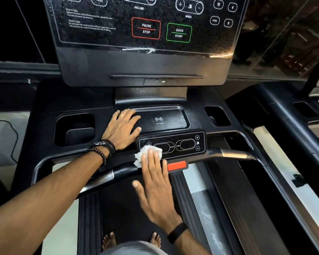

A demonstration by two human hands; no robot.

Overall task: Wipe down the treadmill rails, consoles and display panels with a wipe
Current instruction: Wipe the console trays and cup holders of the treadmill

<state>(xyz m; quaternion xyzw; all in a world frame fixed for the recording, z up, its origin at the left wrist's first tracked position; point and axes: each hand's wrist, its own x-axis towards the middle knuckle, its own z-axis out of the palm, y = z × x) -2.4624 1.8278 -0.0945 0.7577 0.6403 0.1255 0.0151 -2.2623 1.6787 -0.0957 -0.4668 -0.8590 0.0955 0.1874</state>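
Observation:
A white wipe (145, 151) lies crumpled on the left end of the small black control panel (184, 144) at the front of the console. My right hand (155, 183) presses it down with straight fingers. My left hand (122, 128) rests flat on the console, fingers reaching onto the left edge of the charging tray (170, 116). The large display panel (145, 24) with PAUSE/STOP and QUICK START buttons rises behind, speckled with droplets.
A cup holder (75, 128) sits left of my left hand, another recess (217, 115) at right. A red safety key (176, 166) hangs below the control panel. The chrome handlebar (234, 153) runs right. My bare feet stand on the belt (129, 208).

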